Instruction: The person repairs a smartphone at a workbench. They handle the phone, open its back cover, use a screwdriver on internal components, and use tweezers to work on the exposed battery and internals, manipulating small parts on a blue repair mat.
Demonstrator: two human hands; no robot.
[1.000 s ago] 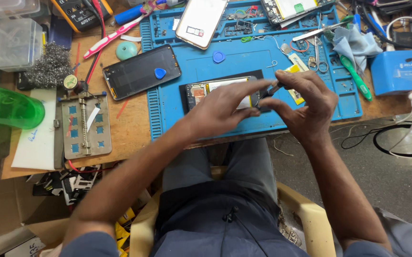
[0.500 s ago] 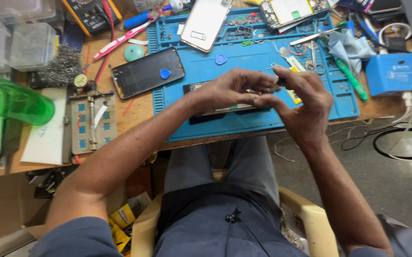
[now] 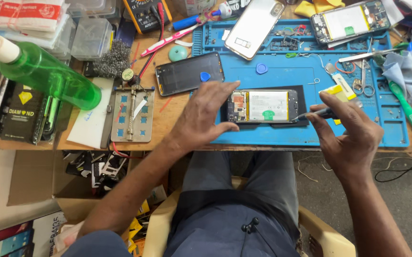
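A cluttered wooden workbench (image 3: 177, 123) carries a blue repair mat (image 3: 272, 138). Near the mat's front edge lies an opened phone (image 3: 263, 106), back cover off, its white battery showing, resting on a dark pad (image 3: 303, 107). The left hand (image 3: 206, 116) lies spread and released, fingers resting at the phone's left end. The right hand (image 3: 349, 133) pinches a slim tool (image 3: 313, 114) whose tip meets the phone's right end. A green spray bottle (image 3: 44, 76) lies at far left; another dark phone (image 3: 189, 74) sits just beyond the left hand.
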